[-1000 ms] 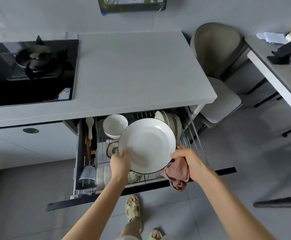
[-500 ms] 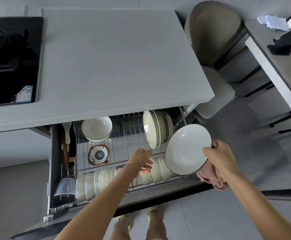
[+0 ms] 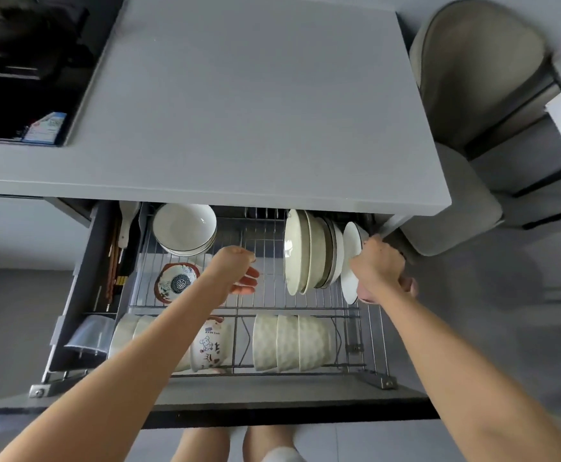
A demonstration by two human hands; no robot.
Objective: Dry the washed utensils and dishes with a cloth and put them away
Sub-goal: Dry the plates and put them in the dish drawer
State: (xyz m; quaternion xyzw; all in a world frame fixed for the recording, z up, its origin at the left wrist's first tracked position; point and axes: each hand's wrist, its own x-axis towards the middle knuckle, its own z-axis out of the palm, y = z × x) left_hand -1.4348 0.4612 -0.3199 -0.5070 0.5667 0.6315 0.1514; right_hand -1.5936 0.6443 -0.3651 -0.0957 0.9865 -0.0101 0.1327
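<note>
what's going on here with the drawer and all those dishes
A person stands over a pulled-out dish drawer under the counter. The right hand grips a white plate, held upright at the right end of the row of plates in the wire rack. The left hand hovers open over the rack, holding nothing. The plate is not yet released.

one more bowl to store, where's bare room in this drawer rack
Bare rack wire: between the stacked bowls and the upright plates, under the left hand; a narrow strip right of the front bowls. Crowded: front row, and plate slots where the right hand holds a plate.
</note>
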